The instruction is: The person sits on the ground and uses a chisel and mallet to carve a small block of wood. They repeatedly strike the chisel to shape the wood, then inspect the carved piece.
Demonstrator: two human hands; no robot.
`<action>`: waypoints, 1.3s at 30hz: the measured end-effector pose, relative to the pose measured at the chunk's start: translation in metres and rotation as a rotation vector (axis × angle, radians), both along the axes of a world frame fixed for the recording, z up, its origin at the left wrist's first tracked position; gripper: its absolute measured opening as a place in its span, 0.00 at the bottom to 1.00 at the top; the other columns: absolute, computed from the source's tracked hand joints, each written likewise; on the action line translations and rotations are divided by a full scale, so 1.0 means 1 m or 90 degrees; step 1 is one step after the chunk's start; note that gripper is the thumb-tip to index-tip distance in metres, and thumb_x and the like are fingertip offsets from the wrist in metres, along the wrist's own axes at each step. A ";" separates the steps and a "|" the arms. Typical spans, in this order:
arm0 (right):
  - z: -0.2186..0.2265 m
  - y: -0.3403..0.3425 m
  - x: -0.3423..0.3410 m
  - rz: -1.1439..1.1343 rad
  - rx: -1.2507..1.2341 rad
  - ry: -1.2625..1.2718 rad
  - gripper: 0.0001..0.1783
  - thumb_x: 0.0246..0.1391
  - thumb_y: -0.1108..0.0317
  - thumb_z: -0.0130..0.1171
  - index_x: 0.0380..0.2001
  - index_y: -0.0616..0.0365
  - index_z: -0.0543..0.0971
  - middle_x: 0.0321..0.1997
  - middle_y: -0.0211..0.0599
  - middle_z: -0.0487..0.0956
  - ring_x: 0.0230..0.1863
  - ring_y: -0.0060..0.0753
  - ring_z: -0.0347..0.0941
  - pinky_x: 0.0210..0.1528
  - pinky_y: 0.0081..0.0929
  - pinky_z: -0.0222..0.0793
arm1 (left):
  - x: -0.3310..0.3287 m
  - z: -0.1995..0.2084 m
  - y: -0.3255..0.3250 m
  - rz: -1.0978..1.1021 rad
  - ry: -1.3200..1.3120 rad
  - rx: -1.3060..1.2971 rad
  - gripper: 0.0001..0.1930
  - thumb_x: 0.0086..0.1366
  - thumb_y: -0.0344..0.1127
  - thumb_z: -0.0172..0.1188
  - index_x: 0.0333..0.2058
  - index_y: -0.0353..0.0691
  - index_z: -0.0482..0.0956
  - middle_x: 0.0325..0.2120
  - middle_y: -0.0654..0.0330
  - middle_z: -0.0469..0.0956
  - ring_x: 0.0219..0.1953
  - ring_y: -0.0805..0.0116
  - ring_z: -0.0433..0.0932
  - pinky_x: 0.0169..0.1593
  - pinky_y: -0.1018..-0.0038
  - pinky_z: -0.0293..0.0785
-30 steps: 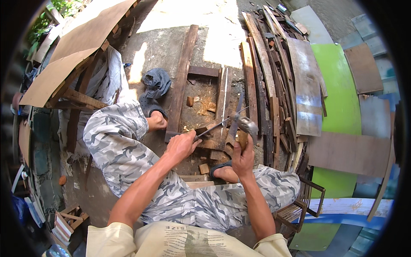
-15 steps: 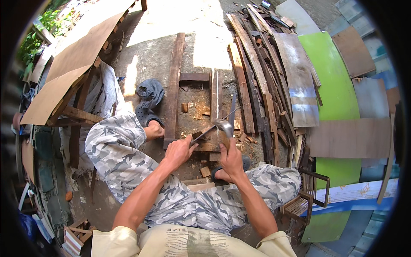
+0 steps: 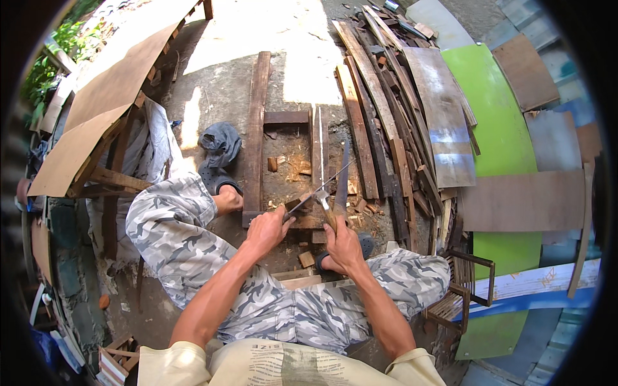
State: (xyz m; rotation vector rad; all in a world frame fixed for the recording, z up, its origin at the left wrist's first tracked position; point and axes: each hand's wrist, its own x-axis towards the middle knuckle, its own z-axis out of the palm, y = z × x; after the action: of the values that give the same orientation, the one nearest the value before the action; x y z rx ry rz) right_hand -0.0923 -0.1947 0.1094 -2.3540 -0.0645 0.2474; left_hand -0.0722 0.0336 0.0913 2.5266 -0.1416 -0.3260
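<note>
My left hand (image 3: 268, 231) is closed round the dark handle of a long thin metal tool (image 3: 315, 190), whose shaft slants up to the right; its exact kind I cannot make out. In my right hand (image 3: 343, 244) is a hammer (image 3: 329, 213), gripped by its wooden handle, its metal head close to the shaft. Whether head and shaft touch, I cannot tell. Both hands are above the near end of a dark wooden frame (image 3: 256, 128) lying on the ground between my legs. A saw blade (image 3: 344, 170) shows just beyond the hammer.
Wood chips and small offcuts (image 3: 306, 259) litter the ground around the frame. Long planks (image 3: 367, 77) lie piled to the right, beside a green panel (image 3: 496, 116). A sheet-topped wooden structure (image 3: 109, 96) stands left, and a small slatted wooden piece (image 3: 467, 283) is by my right knee.
The hammer head has shifted left and slightly down, towards the metal tool's shaft. My left hand keeps its grip nearly in place. The whole view has shifted slightly.
</note>
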 end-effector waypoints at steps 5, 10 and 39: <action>0.080 0.015 0.011 -0.074 0.132 -0.118 0.20 0.67 0.59 0.52 0.54 0.62 0.70 0.27 0.52 0.79 0.27 0.63 0.77 0.29 0.46 0.70 | 0.000 -0.003 0.003 0.003 0.032 0.013 0.18 0.67 0.47 0.59 0.36 0.33 0.73 0.23 0.39 0.80 0.29 0.36 0.80 0.33 0.47 0.75; 0.031 0.006 -0.001 -0.102 0.187 -0.249 0.22 0.67 0.61 0.54 0.57 0.64 0.69 0.23 0.50 0.77 0.23 0.57 0.76 0.25 0.40 0.68 | -0.006 -0.004 -0.007 0.007 0.000 -0.010 0.18 0.66 0.46 0.60 0.33 0.33 0.72 0.21 0.40 0.79 0.28 0.36 0.80 0.31 0.48 0.75; 0.022 -0.002 0.002 -0.113 0.054 -0.085 0.21 0.67 0.51 0.51 0.44 0.61 0.75 0.20 0.52 0.76 0.26 0.60 0.77 0.29 0.45 0.69 | -0.018 -0.002 -0.038 0.046 0.004 0.043 0.15 0.63 0.41 0.62 0.33 0.34 0.71 0.22 0.41 0.80 0.27 0.40 0.82 0.30 0.50 0.78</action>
State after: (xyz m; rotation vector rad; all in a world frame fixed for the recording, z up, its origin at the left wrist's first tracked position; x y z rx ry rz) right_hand -0.0901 -0.1965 0.1316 -2.2728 0.0692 0.0004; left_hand -0.0897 -0.0040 0.0892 2.5900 -0.0385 -0.3143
